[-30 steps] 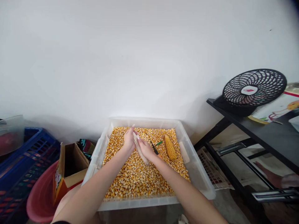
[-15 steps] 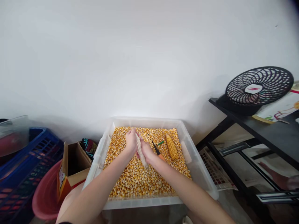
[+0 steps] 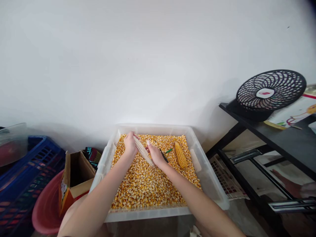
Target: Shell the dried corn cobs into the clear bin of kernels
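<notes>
1. The left hand (image 3: 129,143) is gripping the upper end of a bare corn cob (image 3: 143,151), fingers wrapping round it; half a second ago it was sitting closer to the other hand, and now it is standing off to the left.
2. The right hand (image 3: 157,157) is hovering by the cob's lower end, thumb lifting away from the curled fingers. I cannot tell whether its fingertips are touching or pinching the cob.
3. The cob is lying more aslant than before, slanting down from left to right above the loose kernels (image 3: 145,191). A gap is now showing between the hands, which were pressing close together around it.
4. The kernels are covering most of the floor of a clear plastic bin (image 3: 148,215).
5. A full ear of corn (image 3: 181,155) is resting on the kernels at the right, keeping its place.
6. A dark-shafted tool (image 3: 164,156) is lying beside the right hand, which is now hiding more of it; its orange handle is barely showing. A green piece (image 3: 169,150) is lying near the shaft.
7. The left fingertips are disappearing behind the cob.
8. The picture edge is cutting off the blue crate (image 3: 29,177) and the package (image 3: 291,113) behind the fan (image 3: 271,90).
9. A pinkish shape (image 3: 287,184) beyond the shelf (image 3: 278,144) is staying too blurred to name.
</notes>
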{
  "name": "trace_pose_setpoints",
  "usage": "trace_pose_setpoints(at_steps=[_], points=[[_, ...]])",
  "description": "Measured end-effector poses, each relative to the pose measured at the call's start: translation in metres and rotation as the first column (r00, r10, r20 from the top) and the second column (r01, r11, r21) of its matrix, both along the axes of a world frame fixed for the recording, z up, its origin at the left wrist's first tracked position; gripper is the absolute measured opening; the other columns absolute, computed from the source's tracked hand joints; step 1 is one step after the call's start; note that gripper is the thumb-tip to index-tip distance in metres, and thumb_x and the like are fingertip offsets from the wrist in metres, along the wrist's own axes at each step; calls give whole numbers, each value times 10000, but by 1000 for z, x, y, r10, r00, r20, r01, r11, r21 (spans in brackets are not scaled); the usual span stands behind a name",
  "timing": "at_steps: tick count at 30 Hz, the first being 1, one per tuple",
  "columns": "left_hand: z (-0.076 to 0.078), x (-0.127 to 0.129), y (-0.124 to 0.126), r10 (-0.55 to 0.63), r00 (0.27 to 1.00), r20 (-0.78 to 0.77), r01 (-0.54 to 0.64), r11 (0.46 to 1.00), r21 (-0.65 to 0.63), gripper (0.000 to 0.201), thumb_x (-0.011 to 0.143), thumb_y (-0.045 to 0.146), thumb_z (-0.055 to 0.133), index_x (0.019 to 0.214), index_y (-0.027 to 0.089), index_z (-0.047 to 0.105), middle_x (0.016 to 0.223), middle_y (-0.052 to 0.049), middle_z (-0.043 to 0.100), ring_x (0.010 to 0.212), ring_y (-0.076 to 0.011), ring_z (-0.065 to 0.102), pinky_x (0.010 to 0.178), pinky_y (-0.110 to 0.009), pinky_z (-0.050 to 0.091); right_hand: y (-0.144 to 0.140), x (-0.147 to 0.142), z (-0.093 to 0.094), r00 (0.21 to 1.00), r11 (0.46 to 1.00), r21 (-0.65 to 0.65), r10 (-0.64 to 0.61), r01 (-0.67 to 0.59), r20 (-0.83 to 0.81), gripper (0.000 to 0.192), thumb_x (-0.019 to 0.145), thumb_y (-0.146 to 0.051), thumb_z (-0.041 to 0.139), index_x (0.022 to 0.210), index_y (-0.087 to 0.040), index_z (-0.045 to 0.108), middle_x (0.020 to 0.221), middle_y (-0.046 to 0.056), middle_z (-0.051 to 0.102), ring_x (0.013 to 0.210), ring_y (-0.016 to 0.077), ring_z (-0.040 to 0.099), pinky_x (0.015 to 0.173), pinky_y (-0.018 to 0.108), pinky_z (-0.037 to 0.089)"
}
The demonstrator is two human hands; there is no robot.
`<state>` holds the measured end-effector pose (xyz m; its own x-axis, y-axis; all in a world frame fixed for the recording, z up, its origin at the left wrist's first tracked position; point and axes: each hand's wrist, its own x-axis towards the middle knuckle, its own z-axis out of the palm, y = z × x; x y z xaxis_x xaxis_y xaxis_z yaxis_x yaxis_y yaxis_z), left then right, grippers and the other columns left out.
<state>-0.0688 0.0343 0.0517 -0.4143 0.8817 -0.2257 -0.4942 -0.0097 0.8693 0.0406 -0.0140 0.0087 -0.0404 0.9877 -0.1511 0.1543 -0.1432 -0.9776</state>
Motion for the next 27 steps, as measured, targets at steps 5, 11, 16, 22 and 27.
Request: trace_pose_setpoints(at_steps=[5,11,16,22,27], points=[[5,-7,2,-40,995,89,45,997,-60,167,603,278,520,505,180,427,384,45,429,353,-92,418,415,-223,353,-10,-8,-6,992,994,-13,111,-110,57,592,742,-700,301,567,-185,536,403,-12,458,375,115,434,423,227,330],[14,-2,-4,-294,944,149,279,953,116,220,583,290,572,493,186,401,371,53,408,364,-87,420,444,-219,379,-2,-3,-13,979,984,-70,151,-162,-139,528,743,-641,384,723,-161,603,578,12,575,545,133,529,544,244,418],[8,2,-8,-387,899,205,378,922,84,203,578,275,595,506,173,435,483,13,543,475,-112,518,536,-241,434,7,4,0,998,979,203,22,-9,-62,452,759,-576,409,785,-165,595,826,44,619,785,147,552,681,240,417],[5,15,-22,-576,798,176,580,814,38,175,591,318,578,587,143,571,692,-91,664,650,-189,598,608,-274,441,1,-5,2,969,997,69,-10,28,-246,407,739,-560,447,699,-162,520,614,-5,542,545,102,472,508,202,359],[12,10,-17,-396,918,-1,392,907,155,136,572,291,579,553,158,564,668,-69,656,742,-178,600,724,-262,433,10,13,-13,994,996,14,-83,84,-65,323,763,-448,435,930,-180,506,669,-11,566,540,117,505,503,215,375]])
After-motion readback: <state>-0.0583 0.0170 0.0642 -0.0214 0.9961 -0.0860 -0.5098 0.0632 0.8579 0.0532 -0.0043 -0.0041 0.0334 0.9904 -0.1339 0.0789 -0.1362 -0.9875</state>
